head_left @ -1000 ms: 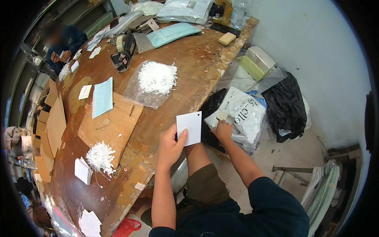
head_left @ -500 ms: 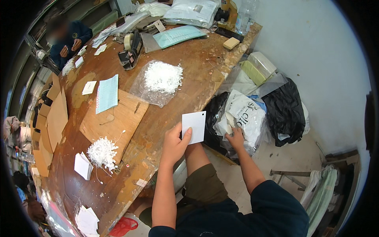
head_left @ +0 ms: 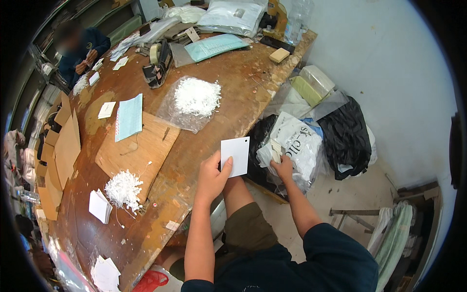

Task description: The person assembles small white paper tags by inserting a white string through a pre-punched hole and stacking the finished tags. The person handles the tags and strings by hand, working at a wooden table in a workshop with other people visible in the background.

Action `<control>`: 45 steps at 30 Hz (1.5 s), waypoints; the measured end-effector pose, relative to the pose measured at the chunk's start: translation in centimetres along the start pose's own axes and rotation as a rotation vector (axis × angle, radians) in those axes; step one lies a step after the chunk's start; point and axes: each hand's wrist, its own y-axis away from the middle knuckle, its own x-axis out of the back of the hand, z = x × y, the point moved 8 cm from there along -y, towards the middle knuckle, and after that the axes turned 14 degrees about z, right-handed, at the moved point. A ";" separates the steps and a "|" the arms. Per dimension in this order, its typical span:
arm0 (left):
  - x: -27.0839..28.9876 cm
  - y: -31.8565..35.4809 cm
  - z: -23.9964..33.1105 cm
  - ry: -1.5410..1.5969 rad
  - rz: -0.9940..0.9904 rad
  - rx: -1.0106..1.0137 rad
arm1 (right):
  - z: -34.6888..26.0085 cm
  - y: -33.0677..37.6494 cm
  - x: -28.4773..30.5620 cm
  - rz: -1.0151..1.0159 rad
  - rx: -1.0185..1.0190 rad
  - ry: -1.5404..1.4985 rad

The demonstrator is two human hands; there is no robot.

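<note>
White card (head_left: 235, 156) pinched upright in left hand (head_left: 211, 177), kept off the wooden table (head_left: 204, 146); right hand (head_left: 283, 169) fingers curl into clear bag (head_left: 292, 146) of cards beside it, likely fetching more.

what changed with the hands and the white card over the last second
The right hand has gone further out from the body into the white plastic bag beside the wooden table. The left hand still pinches the white square card, held at much the same spot by the table edge. The clear bag of white shreds and the brown cardboard sheet lie as before.
</note>
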 end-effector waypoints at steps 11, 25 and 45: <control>0.2 0.2 0.2 0.058 -0.005 0.031 | -0.3 0.7 -4.3 0.097 -0.140 -0.007; 11.4 5.2 1.2 0.042 0.277 0.071 | -1.5 0.9 9.1 0.402 -0.482 -0.824; 42.3 22.4 0.3 -0.029 1.061 0.281 | -52.2 33.3 2.4 -1.465 -0.068 -1.004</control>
